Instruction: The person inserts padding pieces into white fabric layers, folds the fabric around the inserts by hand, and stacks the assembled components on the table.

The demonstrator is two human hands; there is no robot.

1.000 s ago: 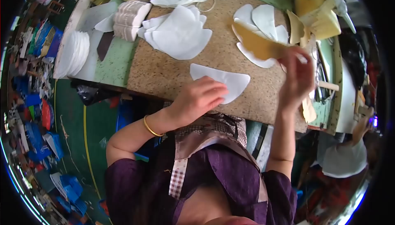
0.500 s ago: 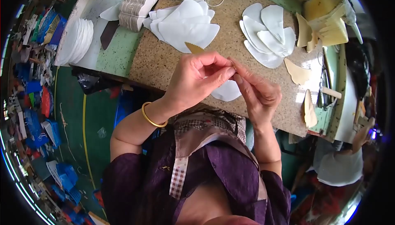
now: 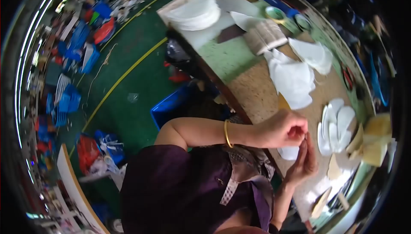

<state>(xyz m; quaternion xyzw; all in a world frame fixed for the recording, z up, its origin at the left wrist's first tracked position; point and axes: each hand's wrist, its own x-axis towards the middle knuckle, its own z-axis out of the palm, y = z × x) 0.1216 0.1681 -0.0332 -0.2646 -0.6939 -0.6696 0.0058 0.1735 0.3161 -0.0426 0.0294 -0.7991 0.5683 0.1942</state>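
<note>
My left hand [image 3: 280,129], with a gold bracelet [image 3: 227,134] on its wrist, is closed in a pinch above the speckled board. My right hand [image 3: 305,163] pinches too, its fingertips meeting those of the left. Whatever lies between the fingertips is too small and blurred to make out. A tan pointed piece [image 3: 283,102] sticks out beyond my left knuckles; whether the hand grips it, I cannot tell. A white cut piece [image 3: 288,152] lies under the hands, partly covered. Past my left hand is a pile of white cut pieces [image 3: 291,79], and another white group [image 3: 335,128] lies to the right.
A tied bundle [image 3: 264,36], a stack of white pieces [image 3: 195,13] and a tape roll [image 3: 275,14] sit on the green tabletop. At right are tan pieces [image 3: 334,168] and a yellowish container [image 3: 376,140]. A blue bin [image 3: 171,103] stands by the table edge.
The view has turned left, so the table and both hands appear further right and tilted, with more floor showing. The fingertips stay together.
</note>
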